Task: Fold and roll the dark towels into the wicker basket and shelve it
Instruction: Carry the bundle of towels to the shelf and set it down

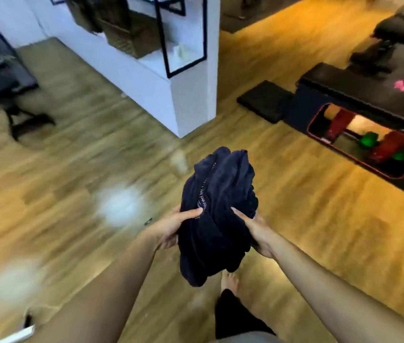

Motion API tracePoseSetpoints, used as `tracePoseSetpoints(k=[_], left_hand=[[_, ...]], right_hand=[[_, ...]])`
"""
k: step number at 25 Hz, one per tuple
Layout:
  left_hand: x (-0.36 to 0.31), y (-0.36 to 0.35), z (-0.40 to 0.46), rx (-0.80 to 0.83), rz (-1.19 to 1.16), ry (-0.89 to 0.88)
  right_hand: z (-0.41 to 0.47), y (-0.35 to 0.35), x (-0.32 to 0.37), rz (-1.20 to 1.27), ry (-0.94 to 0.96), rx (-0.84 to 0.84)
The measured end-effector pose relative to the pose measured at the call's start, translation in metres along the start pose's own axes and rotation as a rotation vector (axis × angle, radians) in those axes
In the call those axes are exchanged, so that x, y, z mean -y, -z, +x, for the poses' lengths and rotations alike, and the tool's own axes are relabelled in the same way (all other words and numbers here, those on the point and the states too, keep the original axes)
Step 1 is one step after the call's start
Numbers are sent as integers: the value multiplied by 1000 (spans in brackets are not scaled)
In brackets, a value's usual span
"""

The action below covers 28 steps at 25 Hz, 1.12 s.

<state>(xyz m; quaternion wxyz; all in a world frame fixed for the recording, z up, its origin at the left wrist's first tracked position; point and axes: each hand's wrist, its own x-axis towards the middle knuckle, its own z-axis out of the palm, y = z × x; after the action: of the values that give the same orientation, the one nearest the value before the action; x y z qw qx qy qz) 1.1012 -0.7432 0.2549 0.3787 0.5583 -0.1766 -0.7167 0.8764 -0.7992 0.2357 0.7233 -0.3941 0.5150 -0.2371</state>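
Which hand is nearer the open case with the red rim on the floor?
Right. The right hand grips the dark towel bundle on the side facing the red-rimmed case; the left hand grips the bundle's far side, farther from the case.

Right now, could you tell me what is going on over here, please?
A person is standing on a wooden floor, holding a loose bundle of dark towels in front of them with both hands. The left hand holds it on one side and the right hand on the other, fingers curled into the cloth. The bundle is bunched, not folded or rolled. Wicker baskets sit on a white shelf ahead to the left. The picture is blurred.
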Motion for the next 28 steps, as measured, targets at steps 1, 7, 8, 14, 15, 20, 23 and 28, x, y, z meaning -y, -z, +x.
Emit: tracePoseSetpoints(k=[1, 7, 8, 14, 15, 20, 23, 28], left_hand=[[-9, 29, -4, -43, -37, -31], [-76, 166, -3, -273, -175, -151], [-93, 185, -1, -306, -198, -169], [-188, 280, 14, -418, -319, -253], [-199, 294, 18, -424, -335, -265], [-281, 401, 57, -436, -294, -319], [-343, 471, 81, -418, -263, -309], [-474, 565, 114, -326, -161, -265]], right_hand=[[23, -27, 10, -37, -20, 60], [159, -168, 73, -207, -22, 346], [181, -190, 87, -219, -18, 382], [287, -305, 165, -263, -35, 554], [302, -321, 173, -262, -31, 564], [392, -417, 214, -251, -6, 563], [448, -476, 245, -252, 15, 534], [529, -564, 313, -233, 48, 432]])
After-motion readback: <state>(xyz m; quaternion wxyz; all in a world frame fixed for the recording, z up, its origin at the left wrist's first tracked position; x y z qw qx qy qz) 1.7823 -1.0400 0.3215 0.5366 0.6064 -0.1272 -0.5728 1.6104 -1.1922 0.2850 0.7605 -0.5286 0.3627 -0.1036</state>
